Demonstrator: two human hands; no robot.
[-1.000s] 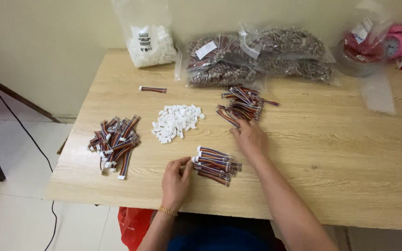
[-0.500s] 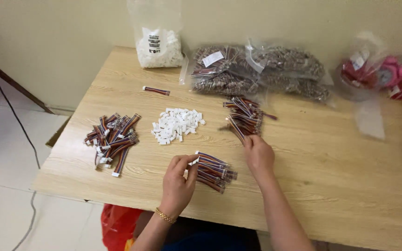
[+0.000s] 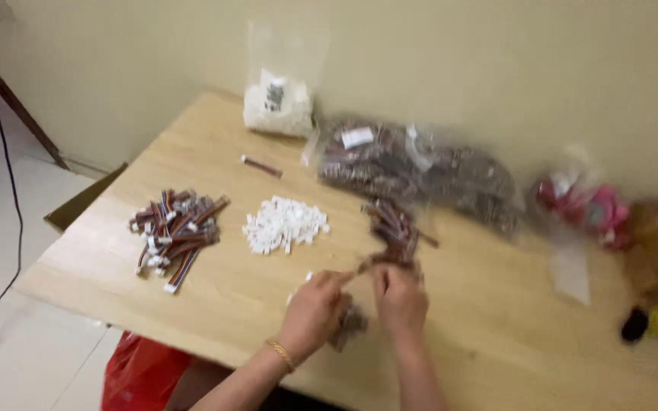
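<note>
The view is motion-blurred. My left hand, with a gold bracelet at the wrist, and my right hand meet near the front of the wooden table. Their fingertips pinch a thin brown wire lead between them. A small bundle of multicoloured wire leads lies partly hidden under my hands. Just beyond my right hand lies a loose pile of brown wire leads. A heap of small white connectors lies to the left of that pile.
A pile of finished leads lies at the left, and a single lead farther back. Plastic bags of white parts, wires and pink items line the wall. A red object sits below the front edge.
My right hand has drawn back from the far pile of leads and joined my left hand. Both hands have lifted off the small bundle. The view has swung toward the wall.
</note>
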